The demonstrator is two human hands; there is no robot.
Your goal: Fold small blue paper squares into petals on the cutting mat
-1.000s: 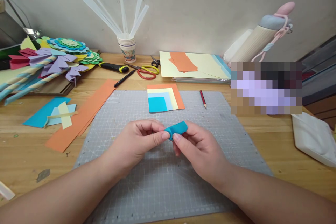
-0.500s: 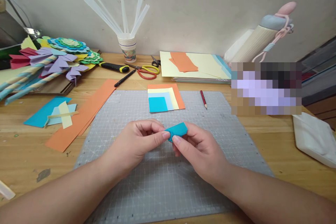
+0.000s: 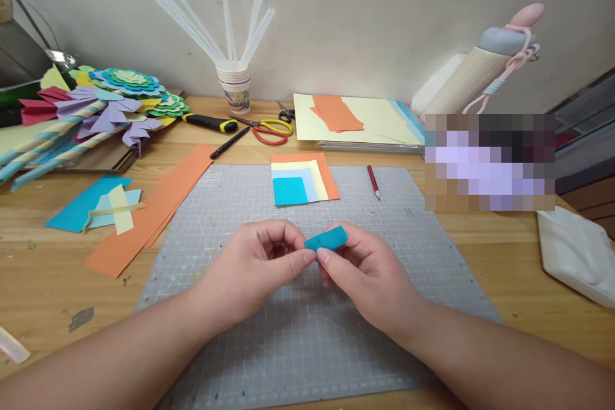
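Note:
A small strip of blue paper (image 3: 331,239) is pinched between both hands above the grey cutting mat (image 3: 230,359). My left hand (image 3: 262,256) grips its left end between thumb and fingers. My right hand (image 3: 362,269) has its thumb on the lower edge, with fingers behind the paper. The two thumb tips nearly meet; the strip's underside is hidden. Beyond the hands lies a stack of paper squares (image 3: 289,191) in blue, light blue, pale yellow and orange. To its right rests a short red pencil (image 3: 373,182).
Orange strips (image 3: 158,211) and blue paper scraps (image 3: 72,208) lie at left. Behind are paper flowers (image 3: 129,81), a box cutter (image 3: 210,122), a black pen (image 3: 229,143), scissors (image 3: 271,131) and a paper cup (image 3: 235,93) of white strips. A white tray (image 3: 571,250) stands at right.
The blue paper has turned in the fingers and shows a narrower face, slightly further right. Its curled lower left part no longer shows. Both thumbs have drawn closer together beneath it.

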